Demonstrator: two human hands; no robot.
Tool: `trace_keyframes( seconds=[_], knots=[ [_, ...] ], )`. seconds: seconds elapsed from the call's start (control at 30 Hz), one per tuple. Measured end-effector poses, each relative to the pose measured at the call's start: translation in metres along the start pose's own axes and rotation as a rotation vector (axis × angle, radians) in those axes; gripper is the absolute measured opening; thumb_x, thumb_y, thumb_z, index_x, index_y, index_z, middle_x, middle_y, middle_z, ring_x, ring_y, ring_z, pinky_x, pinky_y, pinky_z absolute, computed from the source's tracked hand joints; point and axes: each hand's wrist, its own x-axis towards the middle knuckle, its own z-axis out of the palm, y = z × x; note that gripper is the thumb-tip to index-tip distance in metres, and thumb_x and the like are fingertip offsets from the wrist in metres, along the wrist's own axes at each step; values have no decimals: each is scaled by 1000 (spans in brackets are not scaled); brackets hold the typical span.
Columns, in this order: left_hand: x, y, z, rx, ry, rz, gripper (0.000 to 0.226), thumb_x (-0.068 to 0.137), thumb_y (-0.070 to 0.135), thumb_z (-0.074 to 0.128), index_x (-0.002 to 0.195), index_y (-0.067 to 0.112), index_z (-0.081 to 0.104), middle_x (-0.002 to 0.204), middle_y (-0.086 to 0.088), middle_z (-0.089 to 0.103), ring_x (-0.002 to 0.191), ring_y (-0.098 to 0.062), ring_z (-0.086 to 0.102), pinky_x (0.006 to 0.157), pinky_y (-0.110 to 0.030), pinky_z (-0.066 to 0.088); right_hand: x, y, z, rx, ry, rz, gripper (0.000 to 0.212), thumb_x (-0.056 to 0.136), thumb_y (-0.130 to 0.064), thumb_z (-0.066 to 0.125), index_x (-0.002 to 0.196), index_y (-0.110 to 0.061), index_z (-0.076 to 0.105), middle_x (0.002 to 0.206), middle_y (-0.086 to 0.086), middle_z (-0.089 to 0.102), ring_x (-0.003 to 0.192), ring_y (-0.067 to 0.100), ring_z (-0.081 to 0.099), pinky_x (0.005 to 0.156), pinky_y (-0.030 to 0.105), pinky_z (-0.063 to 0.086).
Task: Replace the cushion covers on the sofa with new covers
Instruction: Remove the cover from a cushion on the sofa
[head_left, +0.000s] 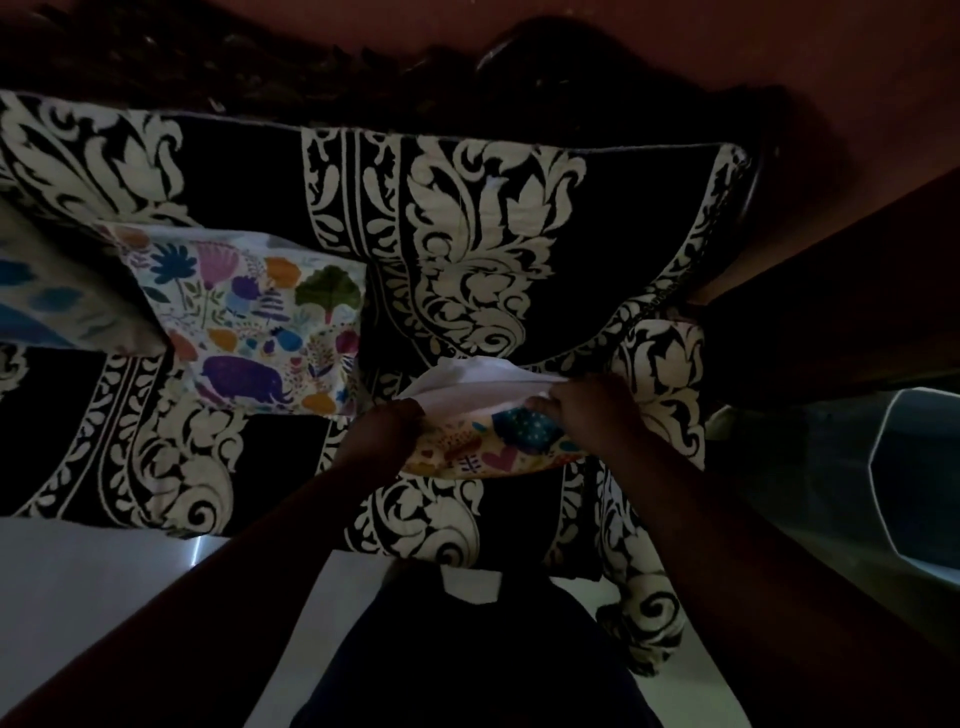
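No legible text, label or number anywhere.

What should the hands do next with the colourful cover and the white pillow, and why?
Probably tug the colourful cover a bit further over the white cushion. The left hand and right hand both grip the cover's open edge, and white cushion shows above it, so it isn't fully inside.

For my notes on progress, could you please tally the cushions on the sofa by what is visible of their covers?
Colourful animal-and-flower cushion lying flat: 1
Cushion with blue print at the left edge: 1
Cushion with white inner showing, held by the left hand and right hand: 1
Total: 3
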Motion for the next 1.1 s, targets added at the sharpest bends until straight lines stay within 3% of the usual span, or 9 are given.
trace_keyframes(
  seconds=[0.13, 0.2, 0.27, 0.43, 0.57, 0.63, 0.7, 0.93, 1.1],
  knots=[
    [-7, -14, 5, 232, 68, 162, 29, 101, 37, 47, 121, 28, 67, 123, -1, 67, 113, -25, 61, 100, -45, 48, 2, -46, -7, 300, -108, 45, 66, 94, -68, 34, 91, -13, 71, 94, 4, 69, 87, 24, 65, 70, 33, 45],
    [-5, -26, 9, 249, 74, 213, 37, 100, 51, 37, 132, 44, 55, 134, 9, 62, 123, -21, 59, 102, -50, 47, 4, -71, -15, 468, -195, 68, 52, 96, -63, 47, 124, -20, 58, 115, -3, 65, 99, 19, 64, 78, 35, 50],
    [-12, -22, 0, 266, 92, 229, 38, 100, 53, 36, 128, 38, 58, 131, 6, 62, 122, -25, 58, 103, -53, 43, 2, -87, -13, 474, -370, 36, 61, 94, -63, 54, 145, -32, 39, 125, -13, 56, 105, 14, 59, 84, 36, 52],
    [-34, -1, -9, 211, 296, 146, 24, 98, 49, 57, 115, 35, 63, 134, 6, 52, 132, -27, 43, 110, -61, 29, 1, -98, -4, 285, -387, -136, 36, 93, -40, 58, 124, -23, 63, 125, -4, 62, 117, 22, 60, 96, 38, 49],
    [-30, 0, -7, -55, 448, -182, 64, 95, 67, 52, 149, 33, 39, 139, -22, 52, 123, -44, 54, 95, -61, 49, 6, -103, -30, 243, -285, -192, 32, 95, -26, 59, 126, -23, 65, 126, -1, 67, 115, 21, 61, 92, 37, 50],
    [-30, 16, -18, -652, 245, -347, 73, 86, 57, 74, 142, 18, 50, 128, -21, 63, 106, -35, 67, 83, -45, 59, 9, -107, -44, 261, -247, -225, 39, 96, -27, 56, 135, -31, 61, 133, -5, 64, 119, 18, 59, 95, 34, 49],
    [-35, 34, -31, -849, 20, -476, 51, 89, 46, 75, 123, 10, 61, 103, -14, 71, 79, -25, 70, 64, -32, 57, 11, -110, -55, 288, -265, -238, 43, 98, -27, 56, 140, -34, 58, 137, -5, 62, 122, 17, 58, 96, 31, 46],
    [-44, 87, -61, -1019, 208, -347, 30, 104, 29, 56, 116, 2, 63, 93, -19, 71, 76, -30, 71, 54, -31, 57, 6, -94, -93, 675, -248, -115, 37, 95, -24, 66, 132, -26, 65, 128, -12, 66, 111, 2, 62, 90, 21, 49],
    [-56, 125, -76, -1159, 130, -350, 27, 102, 15, 50, 123, 2, 62, 96, -17, 67, 84, -31, 67, 61, -37, 59, 2, -74, -112, 1047, -193, 134, 20, 98, -26, 65, 115, -37, 67, 125, -12, 68, 112, 1, 63, 87, 16, 52]
  ],
)
